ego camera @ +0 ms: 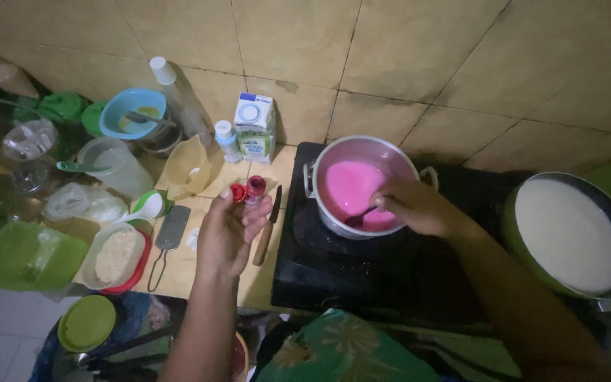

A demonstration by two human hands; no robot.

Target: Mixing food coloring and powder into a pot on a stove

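Note:
My left hand holds a small red bottle upright, with its red cap pinched beside it by the thumb. My right hand reaches into a metal pot on the black stove and grips a spoon whose end sits in the pink liquid.
A wide pan of white liquid sits on the right burner. On the counter: a knife, a milk carton, a small white bottle, a yellow jug, a tub of crumbs, a blue bowl, a green lid.

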